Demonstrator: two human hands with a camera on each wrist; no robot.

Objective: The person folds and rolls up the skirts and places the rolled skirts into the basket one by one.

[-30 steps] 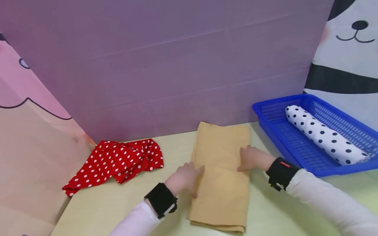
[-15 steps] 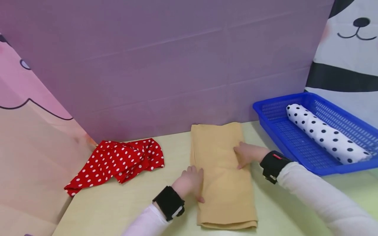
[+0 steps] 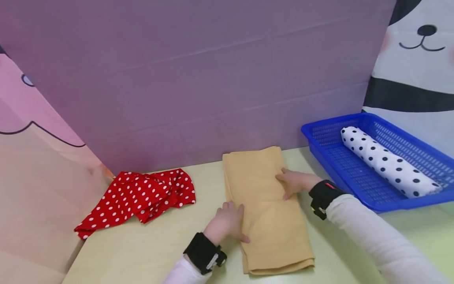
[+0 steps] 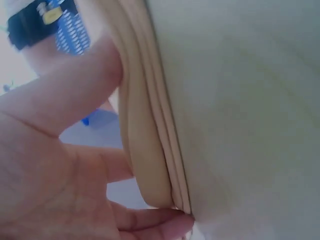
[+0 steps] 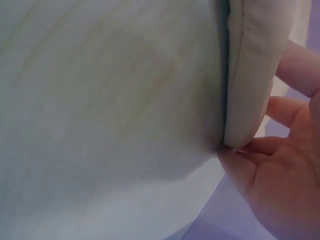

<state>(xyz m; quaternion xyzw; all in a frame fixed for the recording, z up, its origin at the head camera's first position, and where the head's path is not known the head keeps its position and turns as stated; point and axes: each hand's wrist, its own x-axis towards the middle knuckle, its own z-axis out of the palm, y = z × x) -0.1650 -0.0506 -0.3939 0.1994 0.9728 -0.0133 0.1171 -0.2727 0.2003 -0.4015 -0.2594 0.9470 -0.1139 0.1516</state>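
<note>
A tan cloth (image 3: 262, 221), folded into a long layered strip, lies on the table between both hands, slanting from back left to front right. My left hand (image 3: 227, 221) touches its left edge, thumb and fingers spread along the stacked folds. In the left wrist view, the thumb (image 4: 95, 75) presses the folds and the fingertips (image 4: 175, 225) reach the cloth's lower side. My right hand (image 3: 296, 181) rests at the right edge, farther back. The right wrist view shows its fingertips (image 5: 235, 155) low against the thick folded edge and the thumb higher up.
A crumpled red cloth with white dots (image 3: 142, 195) lies on the table's (image 3: 134, 252) left. At right stands a blue basket (image 3: 340, 169) holding a rolled white cloth with black dots (image 3: 384, 159). A purple backdrop (image 3: 198, 86) rises behind the table.
The tan cloth has turned on the table: its far end has shifted left and its near end right. The left hand has moved slightly right, the right hand slightly left.
</note>
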